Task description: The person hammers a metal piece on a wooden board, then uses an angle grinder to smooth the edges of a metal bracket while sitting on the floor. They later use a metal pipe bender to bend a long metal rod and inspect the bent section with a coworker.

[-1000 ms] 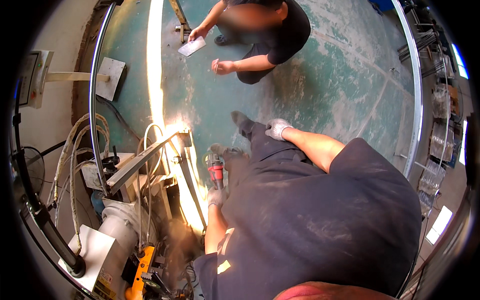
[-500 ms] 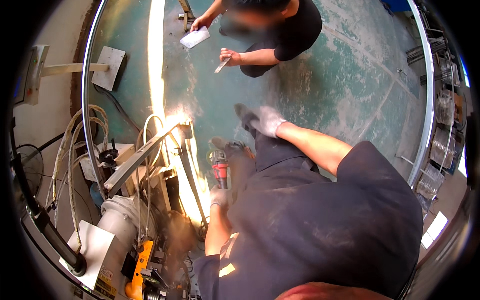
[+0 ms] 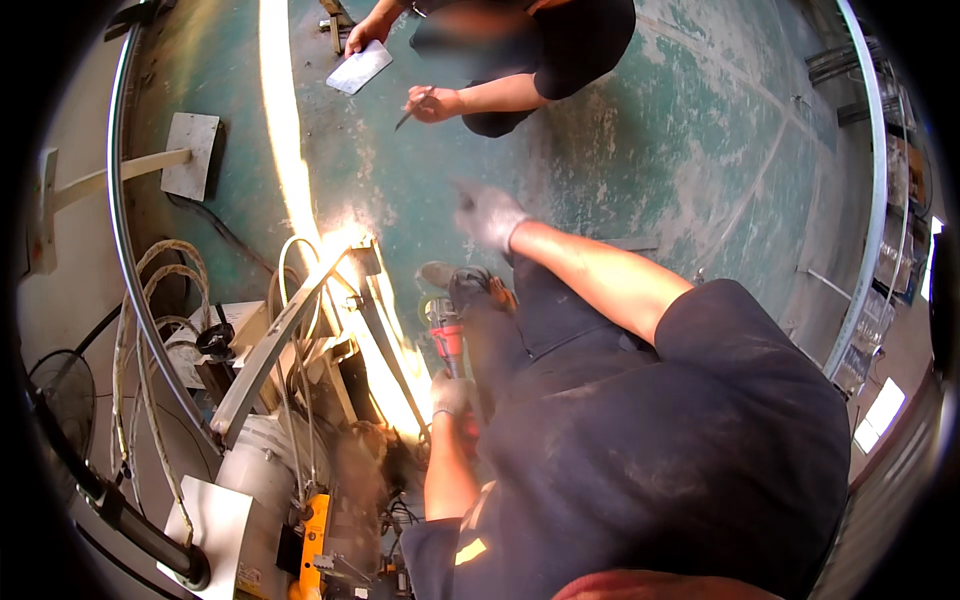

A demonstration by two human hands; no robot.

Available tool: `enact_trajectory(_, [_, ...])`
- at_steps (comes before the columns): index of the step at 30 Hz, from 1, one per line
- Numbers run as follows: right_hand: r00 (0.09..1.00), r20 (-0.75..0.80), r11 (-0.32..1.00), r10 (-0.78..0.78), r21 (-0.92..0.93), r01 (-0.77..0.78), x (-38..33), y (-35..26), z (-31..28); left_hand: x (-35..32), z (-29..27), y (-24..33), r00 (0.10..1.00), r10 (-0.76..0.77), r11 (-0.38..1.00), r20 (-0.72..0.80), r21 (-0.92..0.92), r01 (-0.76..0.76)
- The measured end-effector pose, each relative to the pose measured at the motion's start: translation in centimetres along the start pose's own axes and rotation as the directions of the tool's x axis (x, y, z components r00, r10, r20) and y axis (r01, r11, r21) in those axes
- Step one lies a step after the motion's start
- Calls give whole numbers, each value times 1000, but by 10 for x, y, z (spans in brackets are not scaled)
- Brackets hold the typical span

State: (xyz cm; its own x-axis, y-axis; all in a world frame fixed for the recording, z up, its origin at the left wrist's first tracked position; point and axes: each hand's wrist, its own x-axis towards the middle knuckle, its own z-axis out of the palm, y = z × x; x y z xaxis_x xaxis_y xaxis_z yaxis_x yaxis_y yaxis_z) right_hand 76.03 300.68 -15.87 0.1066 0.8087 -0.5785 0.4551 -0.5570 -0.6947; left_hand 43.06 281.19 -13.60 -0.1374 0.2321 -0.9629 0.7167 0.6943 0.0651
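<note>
Ahead of the left grip (image 3: 450, 393), a red power tool (image 3: 450, 342) (rear clasped within it; right grip (image 3: 489, 216) blurred, state unclear)

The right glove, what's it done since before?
The gloved right hand moved forward and left from the right trouser leg; it's blurred, so I can't tell if it touches anything. Nothing was visibly grabbed or dropped. The gloved left hand still holds the red power tool, and the co-worker's hand still holds a pale flat sheet.

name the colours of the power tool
The power tool is red with dark parts, best in head view.
</note>
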Motion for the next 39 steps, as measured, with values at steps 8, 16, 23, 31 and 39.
enact_trajectory(8, [985,-122,900,123,432,-59,112,-14,-21,28,14,1,990,-80,992,119,-88,91])
enact_trajectory(16, [982,-173,931,76,366,-8,167,9,-1,41,9,15,983,-98,994,152,-35,105])
enact_trajectory(23, [983,-181,978,22,209,16,170,-12,-10,69,6,-13,991,-74,997,110,-2,75])
enact_trajectory(31, [980,-177,989,-88,103,107,177,-7,7,57,0,20,992,-67,994,110,-80,76])
enact_trajectory(39, [944,-278,974,-181,85,211,162,-11,26,71,7,7,988,-52,998,146,43,46])
